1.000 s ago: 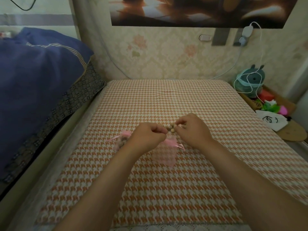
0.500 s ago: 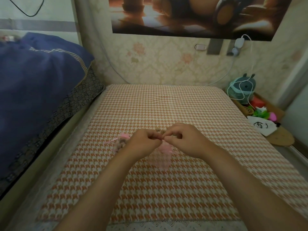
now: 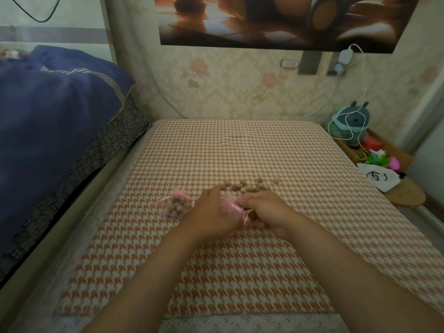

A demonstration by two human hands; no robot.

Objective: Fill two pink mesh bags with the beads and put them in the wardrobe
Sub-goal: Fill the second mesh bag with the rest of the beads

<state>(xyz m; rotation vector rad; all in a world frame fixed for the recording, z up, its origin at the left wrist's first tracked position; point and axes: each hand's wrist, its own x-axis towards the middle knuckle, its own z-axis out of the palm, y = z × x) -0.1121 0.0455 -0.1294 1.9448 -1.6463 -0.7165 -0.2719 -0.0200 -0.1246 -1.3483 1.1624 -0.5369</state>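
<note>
One pink mesh bag [image 3: 177,205] packed with tan beads lies on the houndstooth table cover [image 3: 216,155], left of my hands. A second pink mesh bag [image 3: 234,207] sits between my hands: my left hand [image 3: 213,212] holds its mouth and my right hand [image 3: 265,211] curls around its other side, fingers pinching the pink ribbon. Most of this bag is hidden by my hands. Several loose tan beads [image 3: 247,186] lie in a cluster on the cover just beyond my fingers.
A bed with a dark blue blanket [image 3: 52,121] runs along the left. At the right edge stand a green plush toy [image 3: 350,126] wrapped in a white cable, a white pouch [image 3: 379,177] and a round wooden board [image 3: 406,195]. Wallpapered wall behind.
My hands dropped lower and closer to me, uncovering the loose beads beyond them. The second bag, earlier hanging flat below my hands, is now bunched between them.
</note>
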